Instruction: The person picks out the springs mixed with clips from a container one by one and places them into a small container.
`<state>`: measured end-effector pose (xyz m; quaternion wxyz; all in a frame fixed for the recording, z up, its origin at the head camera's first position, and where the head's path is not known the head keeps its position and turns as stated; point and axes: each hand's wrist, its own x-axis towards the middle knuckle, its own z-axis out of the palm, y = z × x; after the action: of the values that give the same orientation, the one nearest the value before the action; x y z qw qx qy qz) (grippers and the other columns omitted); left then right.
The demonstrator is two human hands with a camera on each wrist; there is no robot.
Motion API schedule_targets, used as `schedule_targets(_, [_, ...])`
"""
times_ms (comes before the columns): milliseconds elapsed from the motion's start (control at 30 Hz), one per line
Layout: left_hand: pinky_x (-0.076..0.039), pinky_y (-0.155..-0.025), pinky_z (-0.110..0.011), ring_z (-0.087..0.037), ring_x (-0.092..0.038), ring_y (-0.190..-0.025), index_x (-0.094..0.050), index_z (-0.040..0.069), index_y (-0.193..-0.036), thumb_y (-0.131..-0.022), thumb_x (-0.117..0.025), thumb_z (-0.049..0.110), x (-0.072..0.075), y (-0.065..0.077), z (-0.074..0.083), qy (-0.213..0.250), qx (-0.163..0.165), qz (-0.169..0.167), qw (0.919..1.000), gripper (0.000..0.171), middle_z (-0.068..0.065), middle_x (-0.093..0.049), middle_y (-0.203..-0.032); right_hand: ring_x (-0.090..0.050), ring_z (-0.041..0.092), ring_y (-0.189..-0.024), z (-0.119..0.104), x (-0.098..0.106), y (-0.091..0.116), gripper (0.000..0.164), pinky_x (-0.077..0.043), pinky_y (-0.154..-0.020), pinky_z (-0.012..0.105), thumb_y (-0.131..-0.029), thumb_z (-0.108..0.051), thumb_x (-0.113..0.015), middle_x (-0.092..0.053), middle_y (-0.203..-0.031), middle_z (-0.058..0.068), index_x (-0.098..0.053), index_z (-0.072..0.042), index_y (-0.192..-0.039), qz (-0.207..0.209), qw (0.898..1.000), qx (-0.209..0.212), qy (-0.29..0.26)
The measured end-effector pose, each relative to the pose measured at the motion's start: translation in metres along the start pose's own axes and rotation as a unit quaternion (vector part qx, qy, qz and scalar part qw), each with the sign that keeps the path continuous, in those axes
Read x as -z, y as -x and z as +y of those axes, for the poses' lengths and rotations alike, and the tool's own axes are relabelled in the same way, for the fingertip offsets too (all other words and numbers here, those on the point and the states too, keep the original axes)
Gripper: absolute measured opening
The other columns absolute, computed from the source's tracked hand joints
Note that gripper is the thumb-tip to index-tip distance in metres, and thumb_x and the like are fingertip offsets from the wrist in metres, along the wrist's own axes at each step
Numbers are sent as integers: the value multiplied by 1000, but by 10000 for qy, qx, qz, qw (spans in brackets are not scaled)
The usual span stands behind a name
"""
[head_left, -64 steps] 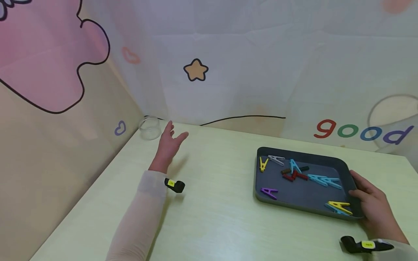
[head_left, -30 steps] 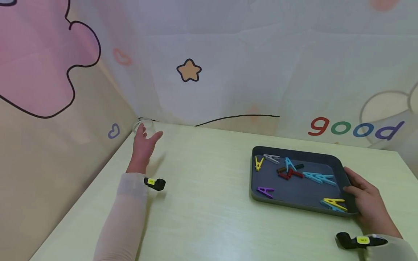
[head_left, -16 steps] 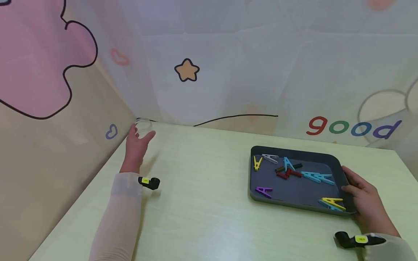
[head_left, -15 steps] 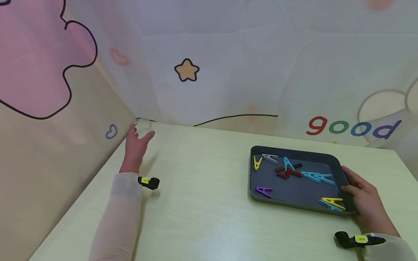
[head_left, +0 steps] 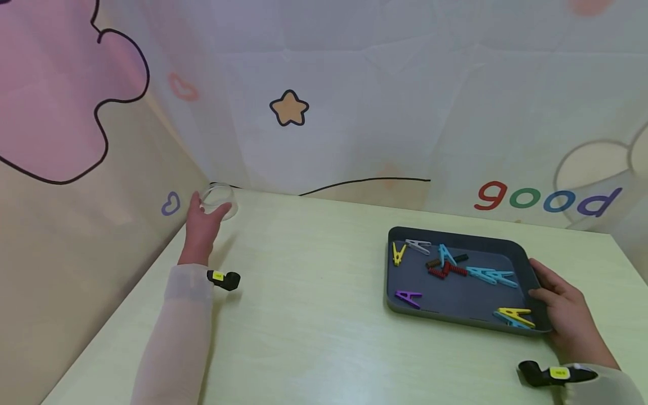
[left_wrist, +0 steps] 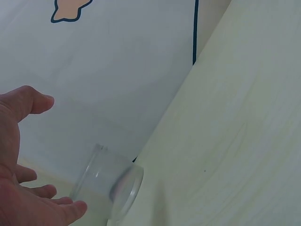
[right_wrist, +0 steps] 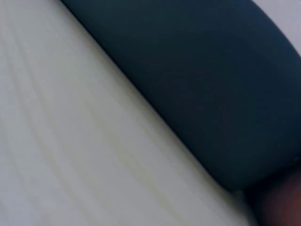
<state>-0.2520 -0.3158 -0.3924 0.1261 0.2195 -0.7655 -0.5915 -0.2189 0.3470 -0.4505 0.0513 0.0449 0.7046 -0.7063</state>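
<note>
At the far left corner of the table stands a clear, see-through round container (head_left: 219, 193). My left hand (head_left: 200, 232) reaches to it, thumb and fingers spread apart on either side in the head view. In the left wrist view, the fingertips (left_wrist: 77, 208) overlap the container's side while the thumb stays well away from it. On the right, my right hand (head_left: 574, 318) grips the right edge of a dark grey tray (head_left: 455, 304), thumb over the rim. The right wrist view is mostly filled by the tray's outer wall (right_wrist: 188, 89).
Inside the tray lie several clothespins, among them a purple one (head_left: 408, 298), a white one (head_left: 418, 246) and a yellow one (head_left: 399, 254), plus small dark red ridged pieces (head_left: 458, 270). A printed backdrop (head_left: 354, 112) rises behind the pale table (head_left: 304, 315).
My left hand has moved left to the clear container, its fingers now around the near side. The view has shifted slightly; the right hand keeps its grip on the tray.
</note>
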Motion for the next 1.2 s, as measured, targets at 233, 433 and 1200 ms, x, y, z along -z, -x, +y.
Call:
schedule_targets(233, [-13,-122,-43,-25,-3,-151,9,21,-156,-89,-66,42,4,-9,-5,-38,-42,-32,10000,102,-4,3,-165,-51,-14,-96,-2,-1,2,58,-50,-74,8,-101,-4,-40,-10,-161,-12,-29,-30,-152,-41,10000,-52,-48])
schedule_targets(433, [-10,-122,-42,-24,-1,-151,10,21,-156,-89,-66,41,4,-14,-6,-155,-28,1,9999,103,-4,6,-164,-51,-13,-94,-2,-2,4,59,-49,-72,8,-101,-3,-41,-10,-162,-10,-28,-28,-152,-1,10000,-22,87])
schedule_targets(1200, [-9,-121,-51,-34,7,-150,23,16,-152,-85,-66,54,7,-48,-14,-1041,153,-181,9943,117,-15,16,-161,-46,-11,-105,-3,1,3,58,-48,-77,7,-100,-3,-40,-19,-161,-10,-29,-25,-152,31,9994,167,311])
